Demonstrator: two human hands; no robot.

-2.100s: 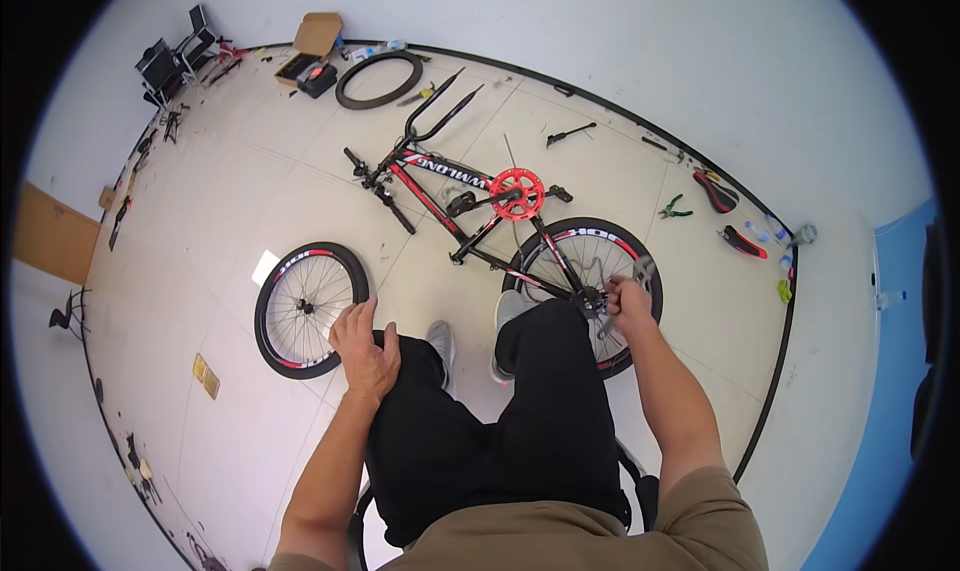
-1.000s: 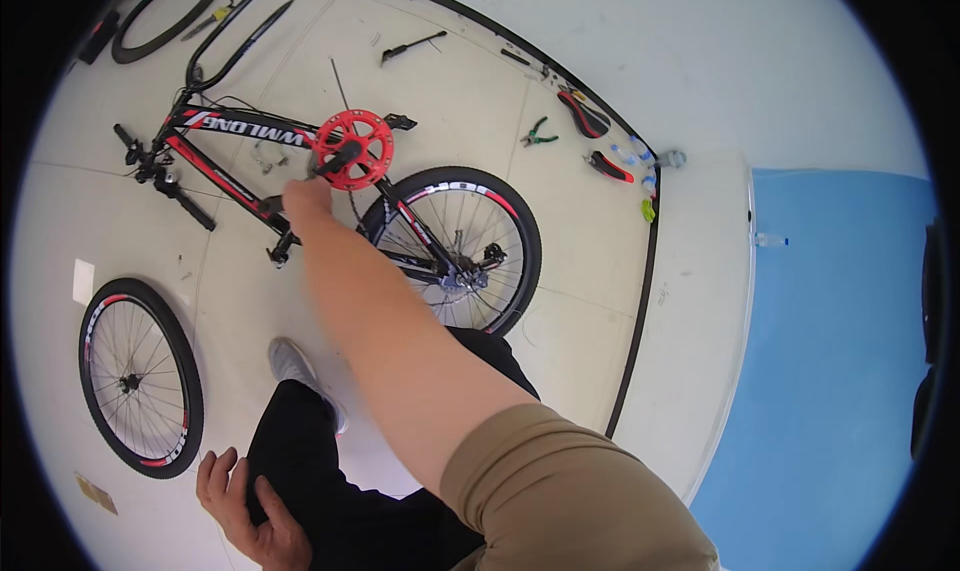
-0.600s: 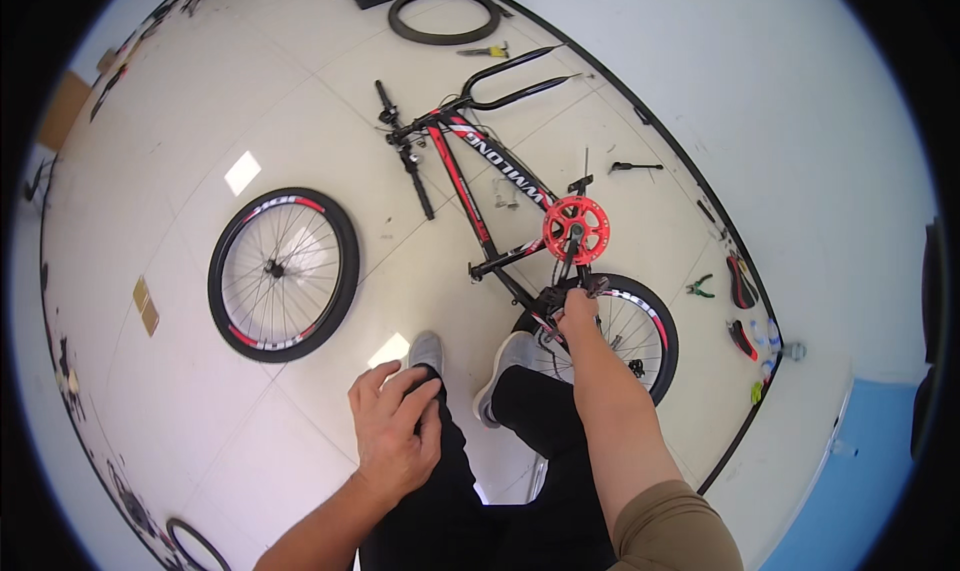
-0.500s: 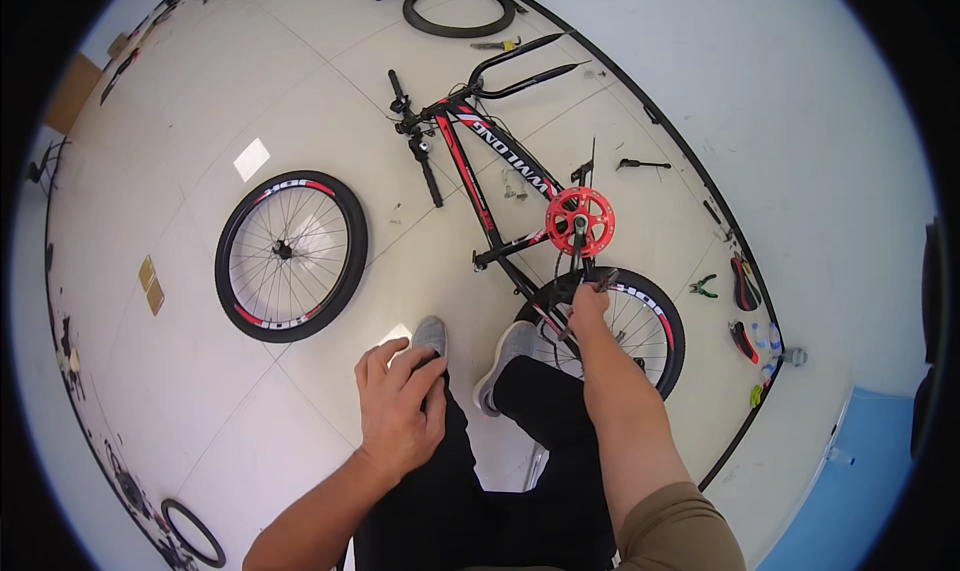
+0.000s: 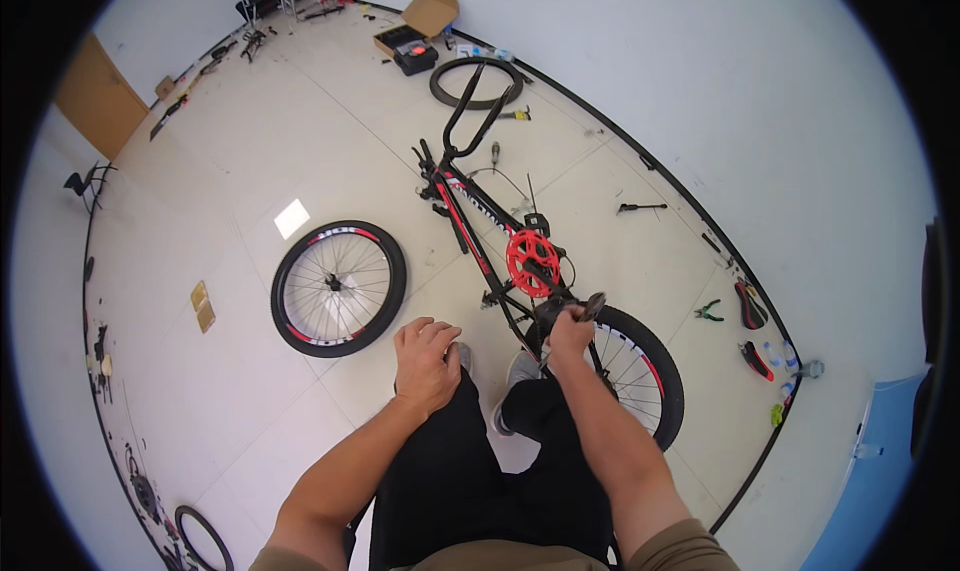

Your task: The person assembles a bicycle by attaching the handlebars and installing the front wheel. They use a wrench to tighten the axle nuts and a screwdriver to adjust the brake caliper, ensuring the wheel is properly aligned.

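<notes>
My right hand [image 5: 571, 336] is closed around the rear part of a black and red bicycle frame [image 5: 474, 229]. A dark grey metal piece [image 5: 593, 306] juts out beside the fist; its kind is unclear. The frame is tilted, its fork [image 5: 463, 116] pointing away from me. Just beyond the fist is the red chainring [image 5: 532, 263]. A spoked wheel [image 5: 672, 371] lies beside and partly beneath the frame's rear; my arm hides some of it. My left hand [image 5: 428, 363] rests on my left knee, fingers extended, holding nothing.
Another wheel [image 5: 397, 281] lies flat on the left. A loose tyre [image 5: 437, 93], a black toolbox [image 5: 416, 59] and a cardboard box [image 5: 431, 13] are at the back. Along the right wall lie green-handled pliers [image 5: 709, 311], a saddle [image 5: 750, 306] and plastic bottles [image 5: 790, 354].
The bicycle frame has tilted and turned, its fork swinging from pointing right to pointing away. My right hand has moved with it. My left hand has come down onto my knee. The view has shifted.
</notes>
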